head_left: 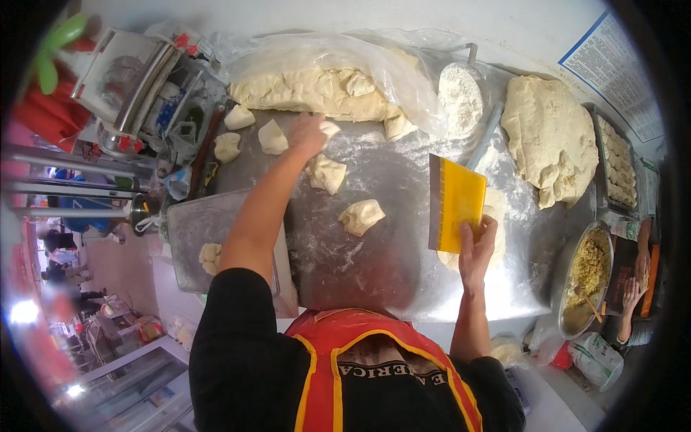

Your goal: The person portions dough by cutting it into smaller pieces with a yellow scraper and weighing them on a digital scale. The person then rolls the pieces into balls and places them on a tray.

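Under a white wall (pixel 511 32) runs a metal counter (pixel 338 266), dusted with flour. A long dough roll (pixel 302 92) lies along its back, partly beneath clear plastic (pixel 414 86). The left-side tray (pixel 188 230) holds a dough lump (pixel 210 258); the steel bowl (pixel 574 321), yellowish filling (pixel 590 263); the far-right tray (pixel 620 209), small dough rounds (pixel 619 165). The right hand's (pixel 477 241) grip clasps a yellow scraper (pixel 461 194); the left hand (pixel 308 135) meets a dough bit (pixel 330 130) before the roll, its grip unclear to me.
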Tool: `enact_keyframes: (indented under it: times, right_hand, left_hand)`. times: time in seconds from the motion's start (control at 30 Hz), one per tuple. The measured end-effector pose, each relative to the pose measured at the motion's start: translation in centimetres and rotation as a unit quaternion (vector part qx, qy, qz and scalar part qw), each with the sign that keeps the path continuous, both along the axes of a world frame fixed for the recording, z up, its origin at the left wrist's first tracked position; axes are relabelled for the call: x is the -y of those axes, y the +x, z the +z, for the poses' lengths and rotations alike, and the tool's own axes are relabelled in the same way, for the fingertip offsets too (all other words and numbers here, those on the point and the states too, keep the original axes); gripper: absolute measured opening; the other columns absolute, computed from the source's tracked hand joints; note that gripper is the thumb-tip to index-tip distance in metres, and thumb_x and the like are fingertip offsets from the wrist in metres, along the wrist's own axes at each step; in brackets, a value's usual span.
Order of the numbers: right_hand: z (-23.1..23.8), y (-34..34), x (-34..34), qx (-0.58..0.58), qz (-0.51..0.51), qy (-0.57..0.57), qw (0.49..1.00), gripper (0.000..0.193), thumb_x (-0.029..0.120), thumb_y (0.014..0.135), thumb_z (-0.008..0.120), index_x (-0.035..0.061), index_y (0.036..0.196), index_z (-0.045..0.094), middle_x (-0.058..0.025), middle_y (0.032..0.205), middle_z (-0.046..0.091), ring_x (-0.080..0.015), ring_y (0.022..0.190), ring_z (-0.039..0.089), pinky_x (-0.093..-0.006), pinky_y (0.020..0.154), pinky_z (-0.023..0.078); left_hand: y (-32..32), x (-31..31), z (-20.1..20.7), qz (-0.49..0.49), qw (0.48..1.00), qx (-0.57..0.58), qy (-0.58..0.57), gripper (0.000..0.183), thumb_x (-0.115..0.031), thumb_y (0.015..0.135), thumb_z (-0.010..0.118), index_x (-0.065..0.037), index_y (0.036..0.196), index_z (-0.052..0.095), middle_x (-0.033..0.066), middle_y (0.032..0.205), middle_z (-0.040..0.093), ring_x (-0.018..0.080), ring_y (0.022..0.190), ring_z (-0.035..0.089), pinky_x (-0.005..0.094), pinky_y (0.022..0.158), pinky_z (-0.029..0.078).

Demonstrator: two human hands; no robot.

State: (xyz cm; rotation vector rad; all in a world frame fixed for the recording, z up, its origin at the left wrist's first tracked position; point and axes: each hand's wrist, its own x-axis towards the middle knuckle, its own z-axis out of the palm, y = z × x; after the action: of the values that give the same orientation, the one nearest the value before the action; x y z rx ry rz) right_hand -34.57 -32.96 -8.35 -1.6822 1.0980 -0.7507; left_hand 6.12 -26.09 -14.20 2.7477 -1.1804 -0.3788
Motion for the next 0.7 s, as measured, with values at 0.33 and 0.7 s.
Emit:
enact_keyframes:
  times: [0.33,0.7]
  right_hand:
    - [0.7,1.8,0.4,0.043,0.024,-0.045,0.998,0.024,0.016,0.094,0.053,0.0005,0.109,0.042,-0.0094,0.088,0.055,-0.0124,0.082,0.052,-0.0243,0.074,0.043]
    - [-0.7,2.9,-1.8,0.068,0.066,-0.031,0.995,0.022,0.013,0.093,0.053,0.0009,0.109,0.042,-0.0080,0.091,0.053,-0.0117,0.083,0.051,-0.0233,0.075,0.042]
  left_hand:
    - [-11.6,2.2,0.8,-0.140,0.902,-0.374,-0.163,0.055,-0.021,0.083,0.059,-0.005,0.133,0.043,0.0207,0.133,0.047,0.0368,0.124,0.041,0.0441,0.103,0.034]
    - [9.6,-9.5,-3.5,0.033,0.993,-0.005,0.114,0.105,-0.047,0.060,0.078,-0.018,0.145,0.025,0.0175,0.146,0.031,0.0358,0.135,0.028,0.0463,0.108,0.026]
